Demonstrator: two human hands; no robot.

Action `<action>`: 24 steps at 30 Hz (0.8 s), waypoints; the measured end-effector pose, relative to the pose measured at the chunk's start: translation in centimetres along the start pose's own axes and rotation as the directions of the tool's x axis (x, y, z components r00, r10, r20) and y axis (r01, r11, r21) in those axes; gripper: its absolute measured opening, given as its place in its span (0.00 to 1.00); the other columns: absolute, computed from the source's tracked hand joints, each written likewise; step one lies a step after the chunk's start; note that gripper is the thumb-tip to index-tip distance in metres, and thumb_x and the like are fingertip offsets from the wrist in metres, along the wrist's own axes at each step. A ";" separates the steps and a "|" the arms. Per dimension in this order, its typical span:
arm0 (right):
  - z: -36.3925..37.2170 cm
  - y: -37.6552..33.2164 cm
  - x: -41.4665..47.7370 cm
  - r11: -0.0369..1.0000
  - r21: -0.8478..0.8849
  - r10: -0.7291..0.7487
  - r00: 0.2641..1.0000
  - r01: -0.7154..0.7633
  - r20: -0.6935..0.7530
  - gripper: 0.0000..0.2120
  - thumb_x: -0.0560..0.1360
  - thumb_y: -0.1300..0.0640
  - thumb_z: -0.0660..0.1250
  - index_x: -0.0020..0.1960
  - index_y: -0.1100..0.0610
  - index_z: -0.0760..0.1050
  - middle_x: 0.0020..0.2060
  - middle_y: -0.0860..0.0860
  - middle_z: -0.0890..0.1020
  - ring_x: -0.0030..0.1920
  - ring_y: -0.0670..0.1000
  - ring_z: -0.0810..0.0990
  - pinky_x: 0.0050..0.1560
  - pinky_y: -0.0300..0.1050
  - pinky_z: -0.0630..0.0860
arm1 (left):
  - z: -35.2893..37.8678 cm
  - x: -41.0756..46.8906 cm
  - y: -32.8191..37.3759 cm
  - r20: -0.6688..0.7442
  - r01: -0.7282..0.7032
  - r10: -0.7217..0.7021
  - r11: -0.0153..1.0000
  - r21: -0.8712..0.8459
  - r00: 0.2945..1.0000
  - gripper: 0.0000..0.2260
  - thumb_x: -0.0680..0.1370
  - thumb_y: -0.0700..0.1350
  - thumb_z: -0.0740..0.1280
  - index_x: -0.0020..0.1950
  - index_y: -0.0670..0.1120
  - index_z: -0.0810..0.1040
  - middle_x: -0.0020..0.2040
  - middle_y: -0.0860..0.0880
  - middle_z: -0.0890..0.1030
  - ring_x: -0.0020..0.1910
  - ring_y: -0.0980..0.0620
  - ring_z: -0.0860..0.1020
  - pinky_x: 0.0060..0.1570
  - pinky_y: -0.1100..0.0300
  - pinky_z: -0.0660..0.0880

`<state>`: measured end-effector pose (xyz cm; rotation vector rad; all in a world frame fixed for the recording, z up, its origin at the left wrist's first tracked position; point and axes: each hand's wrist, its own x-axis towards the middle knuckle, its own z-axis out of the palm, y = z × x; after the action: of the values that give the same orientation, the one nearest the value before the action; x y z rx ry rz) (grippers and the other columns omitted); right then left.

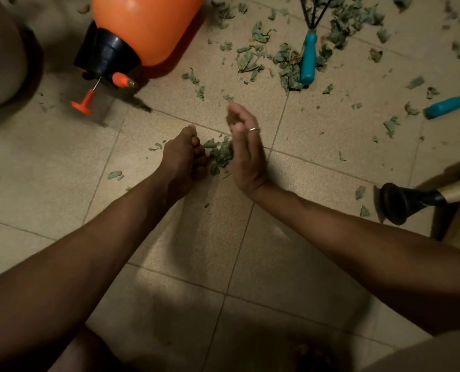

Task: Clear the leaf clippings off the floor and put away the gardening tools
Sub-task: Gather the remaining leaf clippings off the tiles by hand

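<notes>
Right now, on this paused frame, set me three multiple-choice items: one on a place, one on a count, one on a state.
1. Where is the small heap of leaf clippings? A in a bucket; B on a shelf; C between the left hand and right hand.
2. How many teal tool handles show? A one; B two; C four.
3. How is the orange pressure sprayer placed? A on its side; B upright; C hung up.
Answers: C, a hand flanks the heap on each side; B, one on the hand rake, one on a second tool at the right edge; A, its pump handle points sideways over the tiled floor.
</notes>
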<state>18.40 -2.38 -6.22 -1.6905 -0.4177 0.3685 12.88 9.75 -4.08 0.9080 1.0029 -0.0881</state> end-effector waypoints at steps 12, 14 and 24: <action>-2.3 -4.2 2.4 0.332 -0.748 0.233 0.718 0.575 0.656 0.40 0.69 0.45 0.78 0.77 0.48 0.66 0.75 0.55 0.64 0.67 0.58 0.67 0.60 0.51 0.76 | -0.4 -0.6 0.2 -0.134 -0.124 0.088 0.950 -0.287 0.987 0.21 0.85 0.53 0.56 0.32 0.52 0.64 0.27 0.53 0.63 0.26 0.55 0.60 0.25 0.61 0.58; -1.6 -3.9 1.8 0.379 -0.752 0.207 0.743 0.539 0.637 0.26 0.74 0.56 0.74 0.70 0.55 0.74 0.67 0.56 0.70 0.62 0.57 0.70 0.52 0.53 0.78 | -0.4 -0.6 0.4 -0.143 -0.130 0.092 0.949 -0.287 0.985 0.21 0.85 0.53 0.56 0.32 0.52 0.64 0.27 0.53 0.62 0.25 0.55 0.59 0.24 0.62 0.58; -2.3 -3.3 -2.4 0.391 -0.691 0.045 0.738 0.608 0.674 0.06 0.69 0.73 0.72 0.43 0.64 0.81 0.39 0.59 0.79 0.40 0.59 0.78 0.35 0.43 0.63 | 0.0 -0.9 0.2 -0.146 -0.114 0.088 0.977 -0.180 0.985 0.20 0.85 0.53 0.56 0.33 0.51 0.64 0.28 0.53 0.62 0.26 0.55 0.58 0.26 0.61 0.56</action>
<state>17.13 -5.05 -2.57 -2.4454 -1.6694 0.4378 12.45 9.57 -3.30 0.7981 1.0715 0.1555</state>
